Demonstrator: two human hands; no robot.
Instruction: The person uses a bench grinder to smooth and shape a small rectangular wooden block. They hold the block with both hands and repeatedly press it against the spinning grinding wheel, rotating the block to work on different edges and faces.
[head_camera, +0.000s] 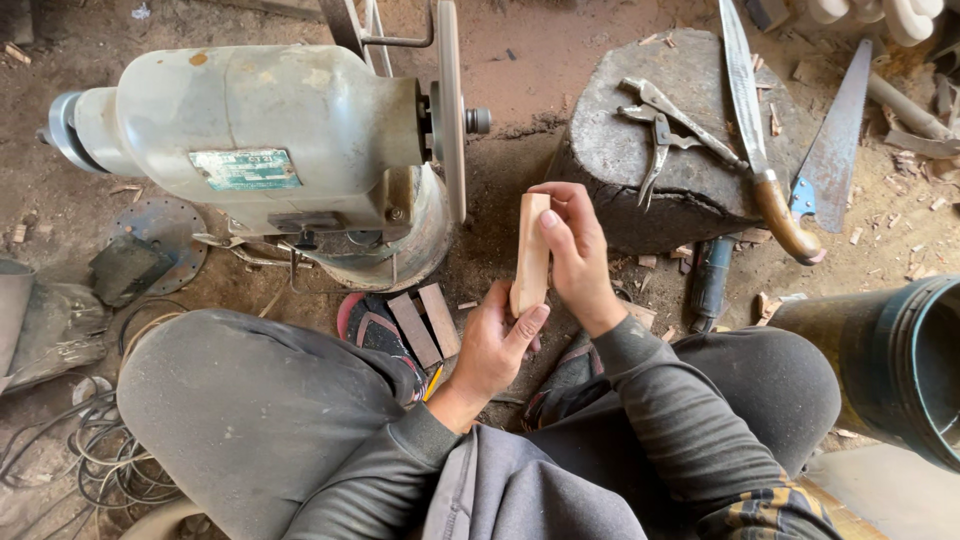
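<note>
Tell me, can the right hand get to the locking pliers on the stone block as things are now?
Probably not at once: the right hand grips the wooden piece. The path to the locking pliers looks open.

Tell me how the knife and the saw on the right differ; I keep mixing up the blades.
The knife has a long narrow blade and a curved brown wooden handle; the saw has a broad tapering blade and a blue handle. The knife lies partly across the stone block, beside the pliers; the saw lies on the dirt beside the block. Both are dull grey metal and point away from the person.
</note>
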